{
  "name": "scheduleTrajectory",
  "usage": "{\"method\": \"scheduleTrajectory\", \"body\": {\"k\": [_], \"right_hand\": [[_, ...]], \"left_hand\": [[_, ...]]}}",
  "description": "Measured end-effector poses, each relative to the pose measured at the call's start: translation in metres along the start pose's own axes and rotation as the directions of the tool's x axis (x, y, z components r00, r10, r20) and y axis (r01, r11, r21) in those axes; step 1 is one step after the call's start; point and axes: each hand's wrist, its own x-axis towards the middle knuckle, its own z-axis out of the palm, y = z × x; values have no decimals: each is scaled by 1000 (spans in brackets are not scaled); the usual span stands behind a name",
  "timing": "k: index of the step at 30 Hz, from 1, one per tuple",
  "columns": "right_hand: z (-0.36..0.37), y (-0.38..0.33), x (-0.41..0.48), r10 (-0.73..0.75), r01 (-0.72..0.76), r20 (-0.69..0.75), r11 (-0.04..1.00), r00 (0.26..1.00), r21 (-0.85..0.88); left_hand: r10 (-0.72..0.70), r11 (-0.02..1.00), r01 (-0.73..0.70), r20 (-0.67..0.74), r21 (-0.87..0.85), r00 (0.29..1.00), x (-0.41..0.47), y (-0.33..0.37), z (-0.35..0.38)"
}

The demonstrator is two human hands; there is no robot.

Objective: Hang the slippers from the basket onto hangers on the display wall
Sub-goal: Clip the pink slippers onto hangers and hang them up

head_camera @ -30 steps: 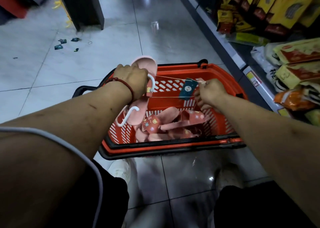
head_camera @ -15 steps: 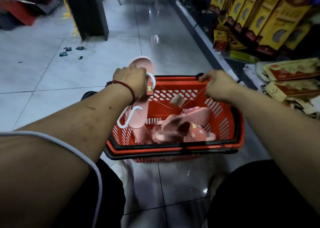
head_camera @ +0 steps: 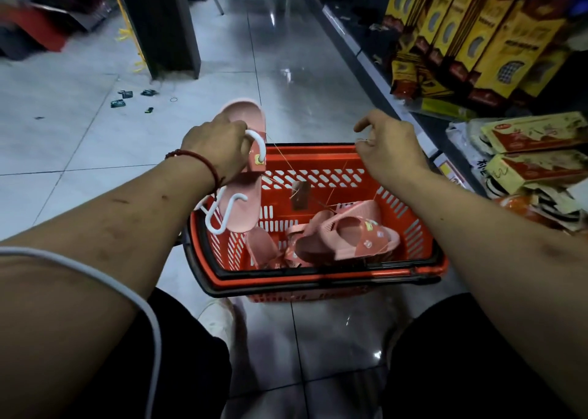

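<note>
Overhead, a light, bendy pink slipper (head_camera: 243, 177) is clenched in the left hand (head_camera: 216, 151) by its white hanger (head_camera: 258, 142), while a thin string (head_camera: 361, 141), seemingly, is pinched by the right hand (head_camera: 386, 151).

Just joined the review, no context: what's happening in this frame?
A person is crouched over a red basket on a shop floor. The left hand grips a pink slipper together with white plastic hangers, lifted above the basket's left edge. The right hand pinches a thin string that runs back to the slipper, with a small tag dangling from it. More pink slippers lie in the basket. Nothing is hung on a display yet.
</note>
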Motion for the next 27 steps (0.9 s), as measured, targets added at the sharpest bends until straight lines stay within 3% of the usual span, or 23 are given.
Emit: {"method": "scheduleTrajectory", "body": {"k": [3,6,12,21,27], "right_hand": [[2,-11,-3,-80,80,-15,997,997,15],[4,-18,-5,-99,107,-64,984,993,139],[-11,-27,-1,33,104,-322,911,946,398],[-12,-16,-3,21,54,-197,927,980,371],[-7,-25,-5,26,20,-114,924,993,382]], "left_hand": [[2,1000,-2,63,-1,998,-1,3,0],[-8,1000,10,129,-10,992,-1,9,2],[-17,997,32,210,-69,978,-2,20,0],[-71,967,127,245,-223,967,5,24,12],[-221,779,353,300,-518,928,6,31,7]]}}
